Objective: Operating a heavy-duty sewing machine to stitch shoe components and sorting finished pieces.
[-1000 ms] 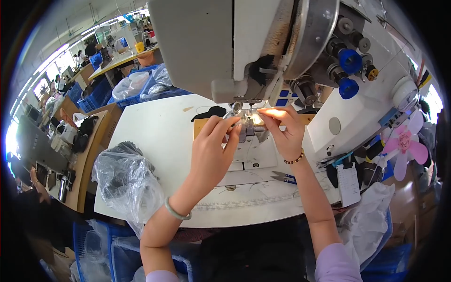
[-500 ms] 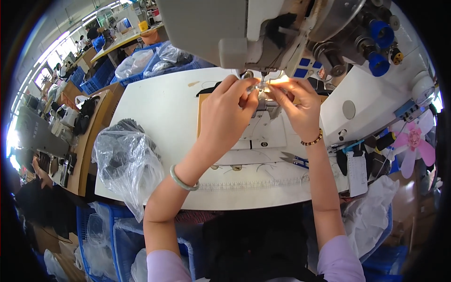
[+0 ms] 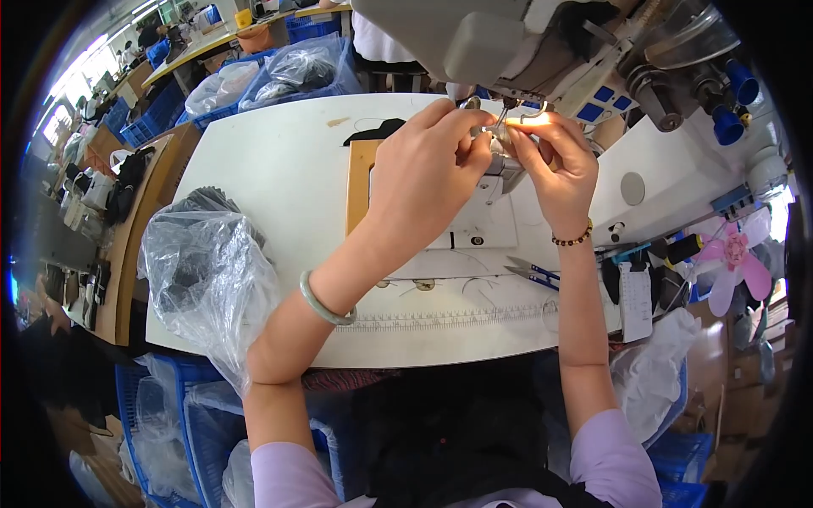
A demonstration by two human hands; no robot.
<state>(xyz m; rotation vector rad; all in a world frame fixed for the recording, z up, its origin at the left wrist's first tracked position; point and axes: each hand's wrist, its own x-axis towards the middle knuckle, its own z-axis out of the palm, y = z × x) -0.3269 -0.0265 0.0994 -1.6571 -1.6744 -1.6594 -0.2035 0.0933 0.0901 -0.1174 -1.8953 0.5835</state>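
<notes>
Both my hands are raised to the needle area (image 3: 503, 116) of a grey-white sewing machine (image 3: 483, 51). My left hand (image 3: 430, 173) comes from the left with thumb and forefinger pinched beside the needle. Opposite it, my right hand (image 3: 559, 165) has its thumb and forefinger pressed together just right of the needle, its other fingers curled. Whatever lies between the fingertips is too small to make out. A lamp's glow brightens the right fingertips. Below the hands is the machine's pale metal bed plate (image 3: 487, 222).
A clear plastic bag of dark pieces (image 3: 212, 271) lies on the white table (image 3: 288, 144) at left. Blue-handled scissors (image 3: 535, 273) rest right of centre, behind a ruler strip (image 3: 440, 317). A pink fan (image 3: 735, 254) stands at right; blue crates (image 3: 182, 406) sit below the table's left edge.
The view has shifted, so the machine sits higher and farther right. A person's white clothing now shows behind the table. My hands remain pinched at the needle.
</notes>
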